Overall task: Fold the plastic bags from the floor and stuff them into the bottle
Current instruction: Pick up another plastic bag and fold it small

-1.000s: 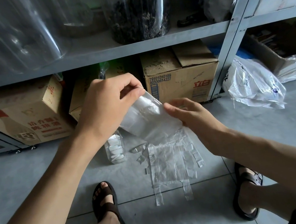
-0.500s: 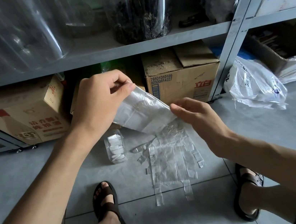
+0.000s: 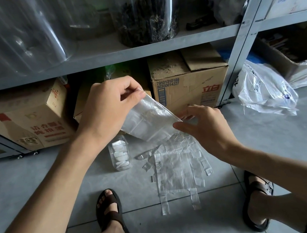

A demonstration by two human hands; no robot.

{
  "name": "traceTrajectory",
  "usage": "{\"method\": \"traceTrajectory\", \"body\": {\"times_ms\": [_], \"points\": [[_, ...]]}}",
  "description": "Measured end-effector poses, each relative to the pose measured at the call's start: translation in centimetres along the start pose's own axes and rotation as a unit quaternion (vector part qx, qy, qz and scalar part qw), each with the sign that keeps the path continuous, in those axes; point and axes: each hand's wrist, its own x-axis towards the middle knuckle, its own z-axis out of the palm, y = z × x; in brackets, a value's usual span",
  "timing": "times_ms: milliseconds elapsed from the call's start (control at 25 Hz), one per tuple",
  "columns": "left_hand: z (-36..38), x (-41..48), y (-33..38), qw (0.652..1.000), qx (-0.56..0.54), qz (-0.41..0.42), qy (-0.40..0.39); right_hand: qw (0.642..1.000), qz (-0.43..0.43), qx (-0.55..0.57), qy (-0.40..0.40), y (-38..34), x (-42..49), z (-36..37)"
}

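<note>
The left hand (image 3: 108, 106) pinches the top corner of a folded plastic bag (image 3: 149, 120) between thumb and forefinger, holding it tilted in the air. The right hand (image 3: 207, 128) is spread at the bag's lower end, fingers relaxed and thumb at its edge, gripping nothing. Below stands the bottle (image 3: 120, 158) on the floor (image 3: 270, 149) - partly filled with white folded pieces - just beside the flat bags (image 3: 179, 171).
</note>
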Motion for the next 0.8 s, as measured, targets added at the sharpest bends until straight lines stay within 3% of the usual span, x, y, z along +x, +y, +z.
{"method": "traceTrajectory", "body": {"times_ms": [160, 400, 560, 640, 800], "points": [[0.0, -0.1, -0.2, 0.999, 0.032, 0.029, 0.013, 1.000, 0.011, 0.011, -0.011, 0.1, 0.0, 0.1], [0.0, 0.0, -0.3, 0.996, 0.061, 0.064, -0.012, 0.990, 0.000, -0.015, -0.143, 0.2, 1.1, -0.7], [0.5, -0.3, 0.4, 0.992, 0.046, 0.047, -0.104, 0.937, 0.010, 0.237, -0.257, -1.2, 1.8, -1.7], [0.9, -0.2, 0.7, 0.992, 0.041, 0.045, -0.115, 0.929, -0.002, 0.269, -0.256, -2.1, 1.5, -1.5], [0.9, 0.0, 0.7, 0.995, 0.023, 0.023, -0.096, 0.957, -0.011, 0.235, -0.173, -3.0, 1.4, -1.2]]}}
